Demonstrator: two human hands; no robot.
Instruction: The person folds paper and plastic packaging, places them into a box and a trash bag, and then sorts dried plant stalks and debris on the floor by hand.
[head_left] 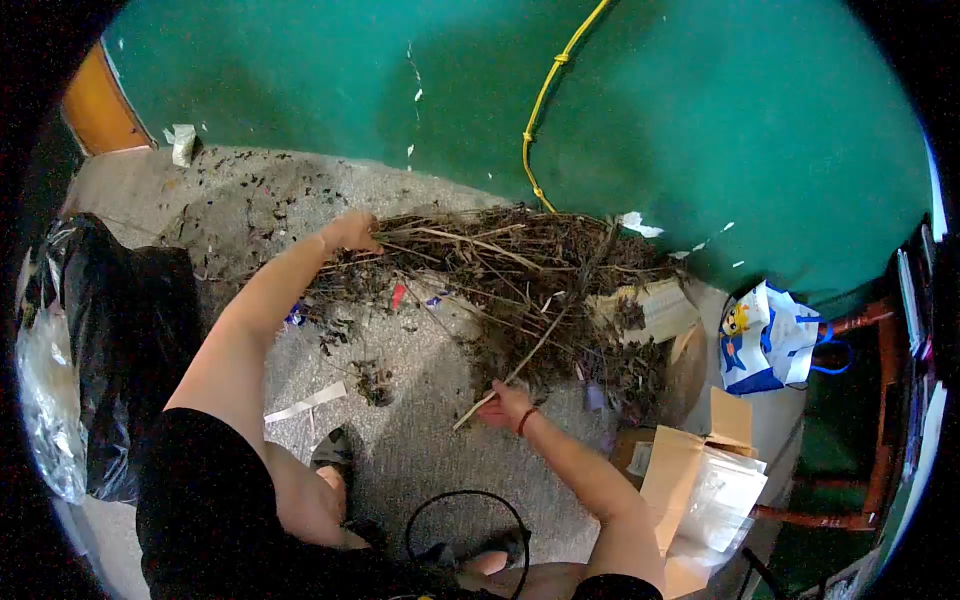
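Observation:
A heap of dried plant stalks (500, 245) with crumbled leaves lies on the floor along the green wall. My left hand (350, 233) is closed around the stalk ends at the heap's left side. Lower down, my right hand (508, 408), with a dark red band at the wrist, grips a pale thick stalk (545, 340) near its lower end. That stalk slants up and right into the heap, where its far end mixes with other stems. Finger details of both hands are small in the view.
A black plastic bag (135, 340) stands at left. On the right are an open cardboard box (690, 480) with plastic-wrapped items, a blue-white bag (768, 335) and a reddish wooden chair (880, 430). A yellow knotted cord (541, 110) hangs down the wall. Paper strips (306, 402) lie near my feet.

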